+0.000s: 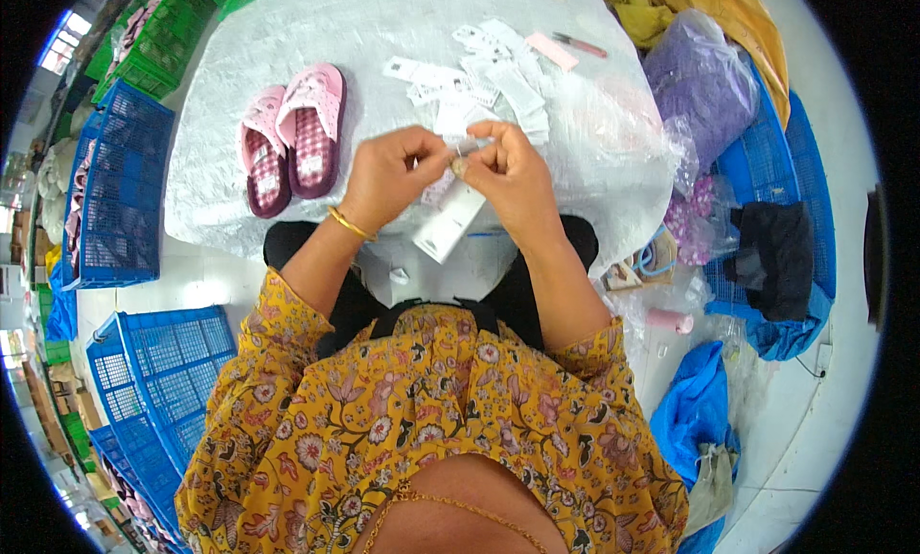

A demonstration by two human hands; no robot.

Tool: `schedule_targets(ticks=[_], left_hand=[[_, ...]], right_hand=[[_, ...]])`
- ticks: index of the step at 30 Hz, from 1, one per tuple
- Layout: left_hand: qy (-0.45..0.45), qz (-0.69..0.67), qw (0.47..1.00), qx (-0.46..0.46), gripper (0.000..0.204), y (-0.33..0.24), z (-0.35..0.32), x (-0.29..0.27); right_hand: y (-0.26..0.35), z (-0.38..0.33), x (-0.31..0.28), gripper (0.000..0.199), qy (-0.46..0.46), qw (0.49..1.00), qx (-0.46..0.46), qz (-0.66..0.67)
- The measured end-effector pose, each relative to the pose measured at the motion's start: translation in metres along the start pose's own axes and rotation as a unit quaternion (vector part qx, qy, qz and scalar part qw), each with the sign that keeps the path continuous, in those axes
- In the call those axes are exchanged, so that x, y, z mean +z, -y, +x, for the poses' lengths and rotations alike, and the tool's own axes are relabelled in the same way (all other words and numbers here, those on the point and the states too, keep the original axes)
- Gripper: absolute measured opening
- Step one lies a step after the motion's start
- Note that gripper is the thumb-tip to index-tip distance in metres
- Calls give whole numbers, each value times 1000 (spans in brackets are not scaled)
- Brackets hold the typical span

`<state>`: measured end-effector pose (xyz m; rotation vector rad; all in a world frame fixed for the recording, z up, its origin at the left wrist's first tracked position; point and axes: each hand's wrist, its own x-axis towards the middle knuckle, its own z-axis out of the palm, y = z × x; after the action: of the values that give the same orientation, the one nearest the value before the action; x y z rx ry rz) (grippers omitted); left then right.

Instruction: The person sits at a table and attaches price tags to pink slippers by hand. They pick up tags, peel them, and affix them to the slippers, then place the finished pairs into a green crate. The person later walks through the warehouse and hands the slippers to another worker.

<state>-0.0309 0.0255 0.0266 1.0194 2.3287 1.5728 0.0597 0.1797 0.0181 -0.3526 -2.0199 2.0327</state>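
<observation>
The work is seemingly partway: the left hand (pixel 401 175) and right hand (pixel 513 178) are pinching, fingertips closed, around the upper end of a smooth, oblong white tag (pixel 448 226), which is hanging by the table's (pixel 374 22) near edge, apart from the slippers (pixel 312 113). Those soft pink slippers with checked insoles are lying toward the left edge, showing no hanging tag; many flat paper slips (pixel 517 86) are remaining loose toward the far edge.

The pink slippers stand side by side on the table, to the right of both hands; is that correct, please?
Not quite: the head view shows the pink slippers left of the left hand and right hand. They do stand side by side on the table.
</observation>
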Motion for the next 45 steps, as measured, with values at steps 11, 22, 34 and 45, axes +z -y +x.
schedule_targets(ticks=[11,22,34,45], left_hand=[[202,-231,946,-107,15,15,2,-15],[75,-30,995,57,10,-12,-14,-19],[-3,-42,990,133,11,-2,-50,-61],[-24,465,854,233,33,99,-5,-198]], right_hand=[[1,-12,-8,15,95,993,47,48],[21,-48,-16,29,-29,971,-76,-223],[19,-44,34,11,133,987,86,6],[35,5,105,11,327,942,23,65]])
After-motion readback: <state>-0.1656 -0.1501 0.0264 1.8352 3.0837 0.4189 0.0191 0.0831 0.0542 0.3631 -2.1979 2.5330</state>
